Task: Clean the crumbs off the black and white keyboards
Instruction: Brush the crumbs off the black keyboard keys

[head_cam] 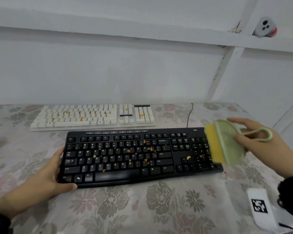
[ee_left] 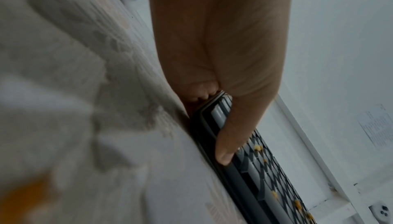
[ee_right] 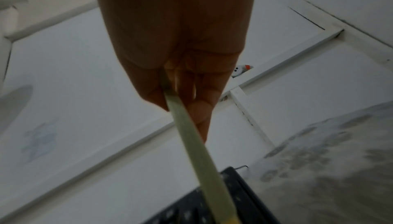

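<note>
Fingers [head_cam: 238, 137] of the right hand [head_cam: 260, 141] pinch a green-backed yellow-bristled brush [head_cam: 225, 142]; the left hand [head_cam: 57, 169] grips the black plastic keyboard [head_cam: 139, 157]. Orange crumbs [head_cam: 128, 150] cover it and the white keyboard [head_cam: 93, 117]; cleaning looks barely begun.

Two keyboards on the flowered tablecloth [head_cam: 142, 208]: one black keyboard [head_cam: 125, 176], one white keyboard [head_cam: 71, 123]. One green brush [head_cam: 227, 142] with yellow bristles, one white device [head_cam: 265, 27] up on the wall ledge, one printed marker tag [head_cam: 259, 206]. Orange crumbs [head_cam: 128, 150] too small and scattered to count, on both keyboards.
</note>
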Tool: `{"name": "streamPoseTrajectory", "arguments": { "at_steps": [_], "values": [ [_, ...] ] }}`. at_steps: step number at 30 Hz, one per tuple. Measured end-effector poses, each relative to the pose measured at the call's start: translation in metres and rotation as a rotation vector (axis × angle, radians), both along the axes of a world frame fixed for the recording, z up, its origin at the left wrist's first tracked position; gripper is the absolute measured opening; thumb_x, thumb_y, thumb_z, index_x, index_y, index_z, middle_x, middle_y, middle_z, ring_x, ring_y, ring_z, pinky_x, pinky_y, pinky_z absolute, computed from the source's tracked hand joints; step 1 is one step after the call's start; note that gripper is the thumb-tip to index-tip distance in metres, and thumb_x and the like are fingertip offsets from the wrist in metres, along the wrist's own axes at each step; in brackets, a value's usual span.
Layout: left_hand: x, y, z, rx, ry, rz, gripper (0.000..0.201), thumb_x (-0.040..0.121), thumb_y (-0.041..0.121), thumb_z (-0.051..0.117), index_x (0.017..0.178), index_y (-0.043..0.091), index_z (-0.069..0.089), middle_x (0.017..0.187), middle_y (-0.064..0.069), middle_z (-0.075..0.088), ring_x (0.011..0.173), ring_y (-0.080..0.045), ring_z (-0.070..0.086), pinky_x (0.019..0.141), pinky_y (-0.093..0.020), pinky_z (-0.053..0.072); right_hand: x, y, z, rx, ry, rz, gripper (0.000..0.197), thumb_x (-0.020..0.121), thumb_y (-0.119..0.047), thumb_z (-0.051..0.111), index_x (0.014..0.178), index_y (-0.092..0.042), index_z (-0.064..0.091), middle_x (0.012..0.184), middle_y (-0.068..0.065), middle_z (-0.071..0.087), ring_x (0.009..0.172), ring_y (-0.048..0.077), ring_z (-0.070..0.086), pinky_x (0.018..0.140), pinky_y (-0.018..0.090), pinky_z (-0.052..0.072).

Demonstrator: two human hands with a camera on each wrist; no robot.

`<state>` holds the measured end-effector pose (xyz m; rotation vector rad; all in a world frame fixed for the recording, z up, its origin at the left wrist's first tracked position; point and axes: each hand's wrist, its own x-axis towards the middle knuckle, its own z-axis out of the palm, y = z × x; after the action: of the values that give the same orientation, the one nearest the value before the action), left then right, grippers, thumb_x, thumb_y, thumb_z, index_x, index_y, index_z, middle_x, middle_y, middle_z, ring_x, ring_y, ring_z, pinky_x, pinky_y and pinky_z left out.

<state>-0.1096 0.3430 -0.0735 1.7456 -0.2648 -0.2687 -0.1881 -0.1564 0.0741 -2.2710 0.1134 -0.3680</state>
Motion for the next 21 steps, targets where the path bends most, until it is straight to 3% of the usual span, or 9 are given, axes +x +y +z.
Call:
{"name": "streamPoseTrajectory", "arguments": {
  "at_steps": [4,7,10,12,14,15,17,19,21],
  "values": [
    [0.0,0.002,-0.001,0.002,0.002,-0.006,0.128,0.021,0.047,0.097,0.13,0.059,0.031,0.121,0.016,0.064,0.112,-0.01,0.064,0.084,-0.019,0.055,0.028,0.016,0.002,0.041,-0.153,-0.067,0.047,0.09,-0.009,0.057,0.123,-0.043,0.055,0.095,-0.009,0.066,0.074,-0.008,0.063,0.058,0.005,0.047],
    [0.0,0.002,-0.001,0.004,-0.009,-0.007,0.126,0.023,0.046,0.098,0.13,0.06,0.032,0.124,0.014,0.063,0.114,-0.012,0.063,0.085,-0.021,0.055,0.032,0.022,-0.008,-0.031,-0.102,-0.06,0.047,0.091,-0.011,0.057,0.127,-0.039,0.052,0.095,-0.009,0.064,0.072,-0.017,0.059,0.054,0.001,0.042],
    [-0.001,0.003,-0.002,0.034,-0.034,0.007,0.119,0.029,0.041,0.098,0.125,0.067,0.034,0.124,0.014,0.063,0.113,-0.011,0.063,0.09,-0.03,0.054,0.018,0.018,-0.02,-0.018,0.004,-0.005,0.045,0.09,-0.009,0.058,0.118,-0.043,0.058,0.092,-0.006,0.07,0.072,-0.002,0.064,0.053,0.007,0.046],
    [-0.001,0.003,-0.002,0.046,-0.047,0.007,0.113,0.033,0.034,0.095,0.122,0.071,0.036,0.123,0.015,0.062,0.113,-0.011,0.063,0.095,-0.038,0.05,0.003,0.014,-0.027,-0.009,0.064,0.023,0.046,0.089,-0.007,0.059,0.112,-0.047,0.061,0.083,-0.009,0.07,0.074,0.015,0.066,0.055,0.017,0.049],
    [-0.001,0.002,-0.001,0.036,-0.043,0.002,0.114,0.027,0.041,0.097,0.12,0.07,0.037,0.121,0.017,0.063,0.11,-0.008,0.064,0.091,-0.032,0.053,-0.008,0.012,-0.026,-0.017,0.109,0.061,0.048,0.088,-0.006,0.059,0.108,-0.05,0.063,0.077,-0.001,0.069,0.074,0.035,0.061,0.052,0.027,0.046],
    [-0.001,0.001,0.0,0.026,-0.037,0.005,0.116,0.024,0.046,0.097,0.12,0.069,0.037,0.119,0.017,0.064,0.108,-0.007,0.065,0.086,-0.026,0.055,-0.011,0.011,-0.024,-0.021,0.13,0.078,0.049,0.088,-0.005,0.059,0.106,-0.051,0.064,0.078,0.008,0.067,0.071,0.038,0.058,0.051,0.026,0.043],
    [-0.002,0.0,0.001,0.011,-0.037,0.009,0.115,0.02,0.05,0.096,0.118,0.07,0.038,0.117,0.018,0.064,0.107,-0.006,0.065,0.08,-0.017,0.055,-0.009,0.007,-0.015,-0.027,0.134,0.09,0.049,0.087,-0.006,0.059,0.105,-0.051,0.064,0.081,0.015,0.066,0.072,0.037,0.058,0.054,0.025,0.043],
    [-0.002,0.0,0.001,0.02,-0.044,0.004,0.112,0.021,0.052,0.096,0.115,0.074,0.038,0.118,0.019,0.063,0.108,-0.005,0.064,0.081,-0.017,0.055,0.0,0.005,-0.006,-0.008,0.066,0.071,0.048,0.087,-0.005,0.06,0.105,-0.049,0.065,0.083,0.014,0.067,0.072,0.033,0.06,0.056,0.026,0.045],
    [-0.002,0.001,0.001,0.026,-0.052,0.001,0.112,0.022,0.052,0.095,0.115,0.076,0.037,0.119,0.019,0.063,0.11,-0.007,0.064,0.083,-0.019,0.055,0.011,0.007,0.0,0.035,-0.041,0.023,0.048,0.088,-0.004,0.058,0.107,-0.047,0.065,0.082,0.004,0.069,0.071,0.018,0.062,0.057,0.022,0.049]
  ]
}}
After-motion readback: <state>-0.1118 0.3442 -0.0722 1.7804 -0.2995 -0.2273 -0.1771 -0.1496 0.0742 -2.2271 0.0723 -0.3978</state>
